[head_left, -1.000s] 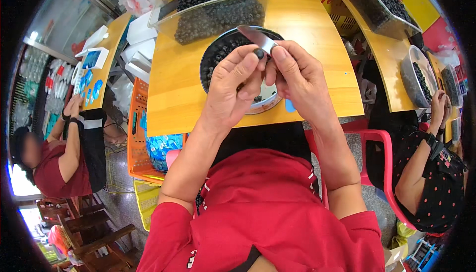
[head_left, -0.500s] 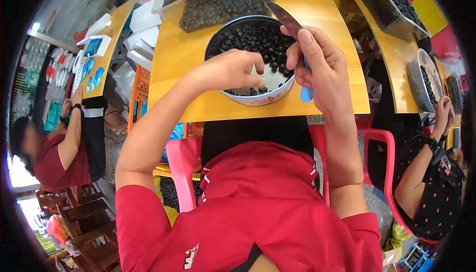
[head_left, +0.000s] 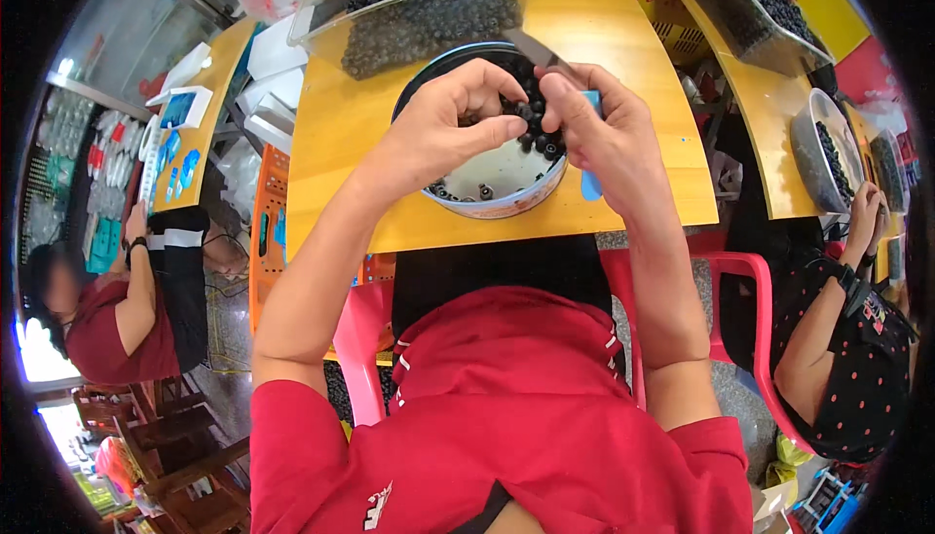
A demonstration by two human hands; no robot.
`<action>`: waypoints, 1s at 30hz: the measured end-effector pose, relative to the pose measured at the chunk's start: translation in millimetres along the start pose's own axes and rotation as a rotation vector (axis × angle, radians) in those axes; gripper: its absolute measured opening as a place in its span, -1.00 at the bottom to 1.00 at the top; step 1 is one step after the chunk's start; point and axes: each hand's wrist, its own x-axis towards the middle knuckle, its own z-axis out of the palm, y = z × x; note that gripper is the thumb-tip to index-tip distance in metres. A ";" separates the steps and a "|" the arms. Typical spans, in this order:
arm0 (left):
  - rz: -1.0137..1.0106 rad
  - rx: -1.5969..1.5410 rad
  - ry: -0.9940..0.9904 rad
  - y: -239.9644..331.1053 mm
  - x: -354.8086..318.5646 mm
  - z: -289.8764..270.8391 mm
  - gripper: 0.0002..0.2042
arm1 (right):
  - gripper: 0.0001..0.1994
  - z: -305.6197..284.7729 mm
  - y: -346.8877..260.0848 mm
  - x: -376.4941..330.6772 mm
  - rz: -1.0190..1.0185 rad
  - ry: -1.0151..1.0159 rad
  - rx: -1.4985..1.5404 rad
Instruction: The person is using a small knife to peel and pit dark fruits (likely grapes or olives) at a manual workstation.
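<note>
A round tub (head_left: pixel 499 207) with a pale blue rim stands near the table's front edge, with small black ring-like parts (head_left: pixel 542 141) inside it. Over the tub, my right hand (head_left: pixel 612 135) grips a knife (head_left: pixel 535 49) with a blue handle, its blade pointing up and to the left. My left hand (head_left: pixel 450 123) is closed in a pinch beside it, with a small black part (head_left: pixel 529 111) at its thumb and forefinger tips. The fingertips of both hands are close together, and whether the blade touches the part is hidden.
Behind the tub sits a clear plastic bin (head_left: pixel 429 23) heaped with black parts. An orange crate (head_left: pixel 270 232) stands left of the yellow table (head_left: pixel 331 145). One co-worker (head_left: pixel 107 310) sits at the left; another (head_left: pixel 828 359) works at the right beside a grey tub (head_left: pixel 823 159).
My left hand has risen from the tub toward the right hand, with a black part now at its fingertips. The knife hand has shifted slightly left and down, its blade tilting lower.
</note>
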 end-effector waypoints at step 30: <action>0.268 -0.251 0.360 1.5 -22.4 35.4 -0.79 | -0.77 12.0 -7.5 -11.8 0.182 -0.172 0.484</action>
